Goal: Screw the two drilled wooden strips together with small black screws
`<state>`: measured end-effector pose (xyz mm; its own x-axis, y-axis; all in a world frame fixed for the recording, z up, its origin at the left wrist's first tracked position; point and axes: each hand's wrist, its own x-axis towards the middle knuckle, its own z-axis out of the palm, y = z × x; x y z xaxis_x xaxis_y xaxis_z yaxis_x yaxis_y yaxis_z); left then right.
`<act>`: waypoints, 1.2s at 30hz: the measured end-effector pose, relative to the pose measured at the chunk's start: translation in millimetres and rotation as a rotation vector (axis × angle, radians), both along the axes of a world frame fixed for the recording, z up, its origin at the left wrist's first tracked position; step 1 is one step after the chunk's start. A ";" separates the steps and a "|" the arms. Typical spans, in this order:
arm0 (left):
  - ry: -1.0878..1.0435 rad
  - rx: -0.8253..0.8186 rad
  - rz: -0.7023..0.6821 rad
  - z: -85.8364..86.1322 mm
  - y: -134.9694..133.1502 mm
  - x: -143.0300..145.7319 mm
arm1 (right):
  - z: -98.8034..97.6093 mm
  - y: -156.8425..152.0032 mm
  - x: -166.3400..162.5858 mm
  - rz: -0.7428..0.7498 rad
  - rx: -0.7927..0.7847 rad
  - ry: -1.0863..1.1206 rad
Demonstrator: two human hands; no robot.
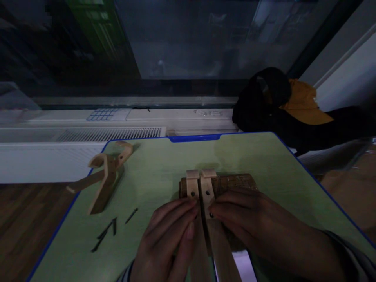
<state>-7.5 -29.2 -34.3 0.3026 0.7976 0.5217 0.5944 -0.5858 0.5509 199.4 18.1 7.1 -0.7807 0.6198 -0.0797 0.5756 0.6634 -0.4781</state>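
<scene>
Dim room, dark window at the back, white radiator (88,135) under the sill. To the right, a black bag (258,105) with an orange cap (305,103) on top. Nearer, a green tabletop (158,168) with a blue rim.

In the middle of it, two slats (201,184) side by side and touching, each with dark holes near the far end, laid over a brown block (235,181) and running back toward the near edge.

Left hand (167,235) against the left slat, fingers stretched and close together, tips at the slat's edge, thumb alongside, closed round nothing. Right hand (255,223) against the right slat from the other side, fingers bent, tips touching the wood beside a hole, likewise no grasp.

At the far left corner, loose curved wooden parts (104,178), partly over the rim. Between those and the left hand, a few thin black fasteners (108,231), screws or nails, too small to tell, well apart from the slats.
</scene>
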 end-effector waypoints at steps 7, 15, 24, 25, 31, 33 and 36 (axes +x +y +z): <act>0.094 -0.036 -0.081 -4.9 3.5 -3.8 | 1.6 -0.9 0.2 -0.007 -0.043 0.033; 0.115 -0.037 -0.086 -6.6 4.7 -3.7 | 0.3 -1.6 0.0 -0.016 -0.072 0.051; 0.087 -0.048 -0.107 -9.2 3.2 -6.6 | 3.1 -0.7 0.1 0.003 -0.022 0.061; 0.080 -0.046 -0.111 -9.8 3.1 -6.8 | 3.1 -0.5 0.3 -0.002 -0.006 0.057; 0.047 -0.059 -0.119 -12.4 3.7 -6.9 | 9.1 1.0 5.6 -0.041 0.093 0.060; 0.031 -0.061 -0.107 -11.9 4.4 -5.9 | 14.5 1.9 8.7 -0.067 0.132 0.089; 0.008 -0.049 -0.088 -11.2 5.3 -4.7 | 24.9 2.1 14.1 -0.076 0.193 0.122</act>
